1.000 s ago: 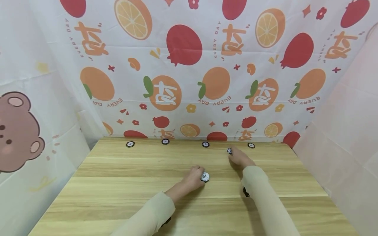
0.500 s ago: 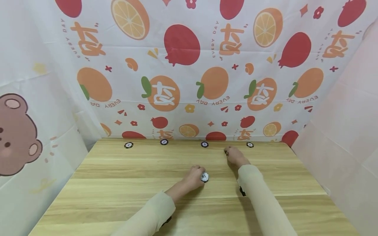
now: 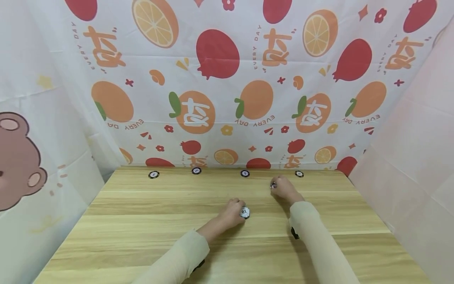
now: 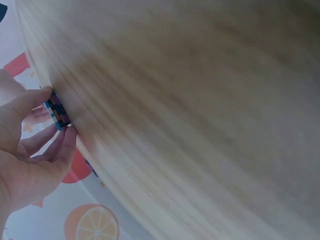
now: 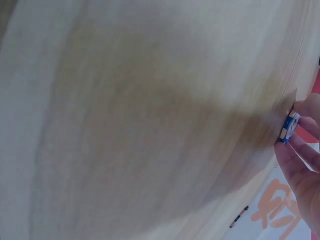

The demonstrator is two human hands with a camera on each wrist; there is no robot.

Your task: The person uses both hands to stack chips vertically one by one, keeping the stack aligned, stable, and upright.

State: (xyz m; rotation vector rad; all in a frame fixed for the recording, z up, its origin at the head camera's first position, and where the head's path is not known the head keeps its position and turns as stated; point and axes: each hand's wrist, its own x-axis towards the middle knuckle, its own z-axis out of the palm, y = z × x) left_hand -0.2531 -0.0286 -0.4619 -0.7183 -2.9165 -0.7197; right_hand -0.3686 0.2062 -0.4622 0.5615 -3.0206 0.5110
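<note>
Near the middle of the table, my left hand (image 3: 231,213) pinches a short stack of poker chips (image 3: 244,212) from its side, the top chip white and marked 10. In the left wrist view thumb and fingertips hold the edges of the chip stack (image 4: 58,113), which rests on the wood. Farther back and to the right, my right hand (image 3: 285,188) pinches a poker chip (image 3: 273,185) between thumb and fingers. The right wrist view shows this chip (image 5: 289,126) with a blue and white edge, tilted, close to the table surface.
Along the back edge of the wooden table (image 3: 142,228) lie separate dark-rimmed chips: one at far left (image 3: 154,174), another (image 3: 196,170), a third (image 3: 245,173) and a right one (image 3: 299,173). A fruit-print curtain (image 3: 220,98) hangs right behind the table.
My right hand has shifted slightly left, then back a little toward me, keeping its chip. The left hand stays on the stack. The head view has turned slightly.
</note>
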